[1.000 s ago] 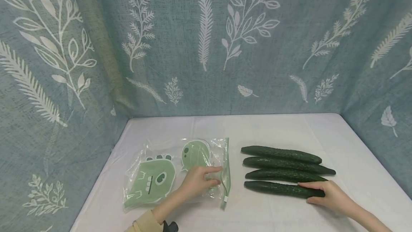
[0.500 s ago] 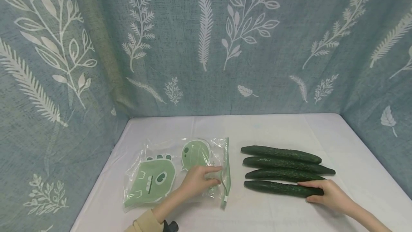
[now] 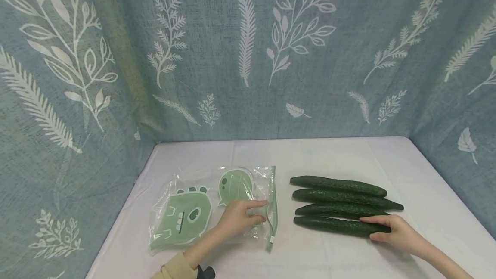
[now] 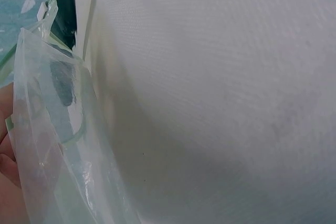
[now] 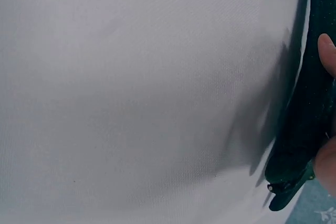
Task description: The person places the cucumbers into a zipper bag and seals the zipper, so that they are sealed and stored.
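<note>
On cloth [image 3: 310, 257], left hand [image 3: 237, 216] on bag [image 3: 203, 210] (marked "+"), fingertips [image 3: 261, 203] parted, right hand [image 3: 398, 232] gripping cucumber [image 3: 331, 224].

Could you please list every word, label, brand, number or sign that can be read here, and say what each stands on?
"+": a faint plus-like mark on the clear plastic zip bag with green cartoon print.
No words, brands or numbers are readable there; the left hand covers part.
None on the four long dark green cucumbers, the white tablecloth or the blue-green leaf-patterned curtain.

Plus sign [image 3: 257, 196] on clear bag [image 3: 214, 205]
</note>
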The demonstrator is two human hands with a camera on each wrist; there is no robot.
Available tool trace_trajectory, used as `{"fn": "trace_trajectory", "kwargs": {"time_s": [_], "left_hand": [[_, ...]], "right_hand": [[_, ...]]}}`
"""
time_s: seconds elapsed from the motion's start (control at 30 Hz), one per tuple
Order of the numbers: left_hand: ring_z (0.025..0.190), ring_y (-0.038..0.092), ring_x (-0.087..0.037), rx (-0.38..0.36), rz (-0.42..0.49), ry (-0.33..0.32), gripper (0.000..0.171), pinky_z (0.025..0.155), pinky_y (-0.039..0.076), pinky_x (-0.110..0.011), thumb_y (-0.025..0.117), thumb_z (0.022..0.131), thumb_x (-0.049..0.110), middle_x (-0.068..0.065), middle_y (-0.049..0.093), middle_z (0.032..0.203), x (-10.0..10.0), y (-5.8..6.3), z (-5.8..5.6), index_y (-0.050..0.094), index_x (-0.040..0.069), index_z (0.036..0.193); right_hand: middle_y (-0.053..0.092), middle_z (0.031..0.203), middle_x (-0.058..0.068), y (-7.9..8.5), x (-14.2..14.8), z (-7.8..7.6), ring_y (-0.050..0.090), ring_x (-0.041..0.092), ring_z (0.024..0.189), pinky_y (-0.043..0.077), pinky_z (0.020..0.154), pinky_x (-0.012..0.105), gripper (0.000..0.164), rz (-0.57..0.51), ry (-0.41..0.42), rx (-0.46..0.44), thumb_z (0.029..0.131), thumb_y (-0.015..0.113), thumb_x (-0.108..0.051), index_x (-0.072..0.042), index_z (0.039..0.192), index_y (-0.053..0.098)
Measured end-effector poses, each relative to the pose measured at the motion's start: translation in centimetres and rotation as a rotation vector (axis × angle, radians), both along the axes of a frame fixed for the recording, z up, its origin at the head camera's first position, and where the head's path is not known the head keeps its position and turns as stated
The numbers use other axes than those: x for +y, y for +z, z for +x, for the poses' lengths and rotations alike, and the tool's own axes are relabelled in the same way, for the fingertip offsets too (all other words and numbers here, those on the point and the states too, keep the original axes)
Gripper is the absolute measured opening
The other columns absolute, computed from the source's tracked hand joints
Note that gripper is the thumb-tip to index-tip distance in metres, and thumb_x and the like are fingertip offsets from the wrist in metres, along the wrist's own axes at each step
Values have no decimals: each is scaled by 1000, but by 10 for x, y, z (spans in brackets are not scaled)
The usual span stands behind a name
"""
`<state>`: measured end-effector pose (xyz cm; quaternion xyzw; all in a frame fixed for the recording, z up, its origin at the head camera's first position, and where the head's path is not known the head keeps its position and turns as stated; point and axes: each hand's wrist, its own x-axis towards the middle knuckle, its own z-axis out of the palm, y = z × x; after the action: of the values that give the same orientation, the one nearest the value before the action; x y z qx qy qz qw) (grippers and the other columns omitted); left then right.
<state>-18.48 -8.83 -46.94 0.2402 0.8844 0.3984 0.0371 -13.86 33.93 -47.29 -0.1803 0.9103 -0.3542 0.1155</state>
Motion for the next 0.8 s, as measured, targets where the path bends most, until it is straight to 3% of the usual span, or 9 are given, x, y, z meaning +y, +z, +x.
{"fn": "trace_trajectory", "kwargs": {"time_s": [0.2, 0.63, 0.73, 0.8], "left_hand": [[36, 26, 4, 3, -1, 3, 41, 37, 31, -15, 76, 77, 19, -11, 69, 115, 0, 0, 1, 68, 14, 117], [36, 25, 5, 6, 6, 4, 42, 38, 31, -15, 76, 77, 20, -11, 69, 113, -1, 0, 0, 67, 15, 117], [36, 26, 4, -3, 5, 3, 43, 37, 31, -15, 76, 77, 21, -11, 69, 114, -1, 1, 0, 67, 15, 118], [36, 26, 4, -10, 9, 4, 43, 38, 31, -15, 76, 77, 21, -10, 69, 115, -1, 1, 0, 67, 15, 118]], "right_hand": [[61, 120, 28, 6, 0, 0, 47, -20, 102, 52, 75, 17, 51, -5, -15, -28, 82, 71, -30, 1, 121, 62], [55, 127, 32, 13, 1, 0, 39, -27, 100, 51, 76, 15, 54, -120, -31, -132, 85, 69, -26, 7, 126, 56], [64, 125, -2, 14, 2, 0, 40, -26, 101, 52, 76, 15, 53, -150, -27, -134, 86, 68, -24, 8, 126, 55], [60, 119, -26, 14, 2, 0, 40, -26, 102, 52, 76, 15, 52, -167, -25, -128, 86, 68, -23, 8, 126, 55]]}}
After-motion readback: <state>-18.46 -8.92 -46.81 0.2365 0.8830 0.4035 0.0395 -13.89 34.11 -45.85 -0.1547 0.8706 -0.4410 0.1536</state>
